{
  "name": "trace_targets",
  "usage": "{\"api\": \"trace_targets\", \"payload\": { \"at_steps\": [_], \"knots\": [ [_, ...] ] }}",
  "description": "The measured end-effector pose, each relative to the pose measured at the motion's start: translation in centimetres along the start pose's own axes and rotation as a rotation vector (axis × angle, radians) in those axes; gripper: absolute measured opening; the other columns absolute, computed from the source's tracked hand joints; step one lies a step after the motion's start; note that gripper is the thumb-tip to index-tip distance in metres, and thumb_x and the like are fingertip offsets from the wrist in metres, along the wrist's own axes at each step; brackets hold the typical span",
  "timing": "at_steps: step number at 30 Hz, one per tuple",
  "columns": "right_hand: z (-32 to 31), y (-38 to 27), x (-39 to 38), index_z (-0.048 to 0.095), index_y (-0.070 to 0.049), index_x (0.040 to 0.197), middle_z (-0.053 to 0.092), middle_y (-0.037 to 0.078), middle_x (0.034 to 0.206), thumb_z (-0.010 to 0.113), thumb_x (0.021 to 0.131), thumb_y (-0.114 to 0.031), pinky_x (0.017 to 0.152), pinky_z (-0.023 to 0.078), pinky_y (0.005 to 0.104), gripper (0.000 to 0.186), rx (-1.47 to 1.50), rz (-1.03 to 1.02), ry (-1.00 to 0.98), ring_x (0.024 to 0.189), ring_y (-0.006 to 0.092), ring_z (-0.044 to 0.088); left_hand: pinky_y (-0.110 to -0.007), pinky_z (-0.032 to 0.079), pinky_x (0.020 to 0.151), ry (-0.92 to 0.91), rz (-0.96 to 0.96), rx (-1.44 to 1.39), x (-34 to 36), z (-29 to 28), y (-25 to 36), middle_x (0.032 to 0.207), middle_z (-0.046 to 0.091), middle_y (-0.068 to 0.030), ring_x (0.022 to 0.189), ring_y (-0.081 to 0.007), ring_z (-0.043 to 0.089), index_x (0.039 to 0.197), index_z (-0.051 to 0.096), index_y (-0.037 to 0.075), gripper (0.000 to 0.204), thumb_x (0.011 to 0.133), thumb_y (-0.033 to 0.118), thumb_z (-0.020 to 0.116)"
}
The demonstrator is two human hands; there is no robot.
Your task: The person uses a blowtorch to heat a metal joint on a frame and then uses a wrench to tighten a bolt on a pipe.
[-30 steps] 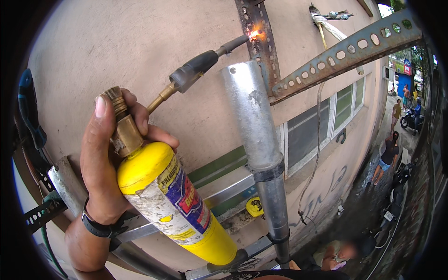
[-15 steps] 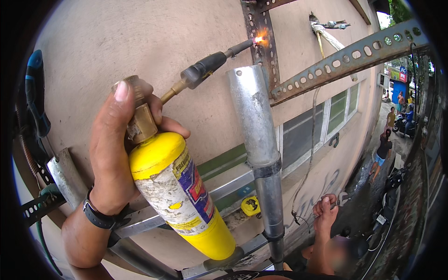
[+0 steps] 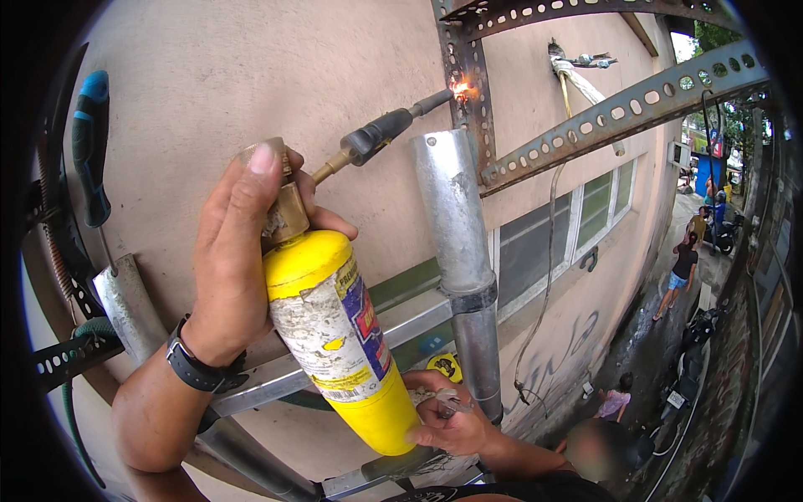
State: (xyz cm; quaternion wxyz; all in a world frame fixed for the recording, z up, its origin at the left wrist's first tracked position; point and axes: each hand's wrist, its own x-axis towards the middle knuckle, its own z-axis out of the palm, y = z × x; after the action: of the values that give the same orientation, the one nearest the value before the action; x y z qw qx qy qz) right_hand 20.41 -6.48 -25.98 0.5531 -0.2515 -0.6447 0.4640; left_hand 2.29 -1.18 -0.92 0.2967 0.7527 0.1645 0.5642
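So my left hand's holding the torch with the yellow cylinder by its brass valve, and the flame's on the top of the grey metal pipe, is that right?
Not quite: the flame is on the rusty perforated steel bar, not the galvanized pipe, as the head view shows. Your left hand does hold the yellow-cylindered torch by its brass valve.

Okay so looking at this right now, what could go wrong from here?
Burns: the torch in your left hand makes an orange glow against the perforated bar; touching that spot could burn bare fingers.

Dropped tool: your right hand appears to hold a metal tool near the yellow cylinder; a slip might endanger the person in pink below.

Falling screwdriver: the screwdriver stands at the mouth of a gray tube; a knock might send it down.
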Motion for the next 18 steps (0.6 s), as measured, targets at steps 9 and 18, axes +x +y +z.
{"api": "trace_targets", "payload": {
  "at_steps": [9, 18],
  "knots": [
    [1.2, -0.3, 1.1, 0.045, 0.004, 0.143, 0.062, 0.023, 0.132, 0.089, 0.074, -0.056, 0.106, 0.051, 0.0429, 0.102, -0.235, -0.122, -0.039, 0.124, 0.033, 0.064, -0.034, 0.062, 0.069, -0.031, 0.011, 0.023, -0.2, -0.1, 0.3, 0.093, 0.056, -0.0072, 0.082, -0.0259, 0.075, 0.119, 0.048, 0.005, 0.053, 0.106, 0.055, 0.042],
    [1.2, 0.2, 1.5, 0.044, 0.005, 0.147, 0.064, 0.024, 0.13, 0.088, 0.077, -0.053, 0.103, 0.053, 0.0427, 0.1, -0.255, -0.211, -0.018, 0.119, 0.0342, 0.067, -0.034, 0.062, 0.068, -0.005, 0.039, 0.039, -0.1, -0.1, 0.4, 0.093, 0.057, -0.0077, 0.081, -0.0252, 0.075, 0.118, 0.049, 0.004, 0.055, 0.106, 0.057, 0.042]
  ]
}}
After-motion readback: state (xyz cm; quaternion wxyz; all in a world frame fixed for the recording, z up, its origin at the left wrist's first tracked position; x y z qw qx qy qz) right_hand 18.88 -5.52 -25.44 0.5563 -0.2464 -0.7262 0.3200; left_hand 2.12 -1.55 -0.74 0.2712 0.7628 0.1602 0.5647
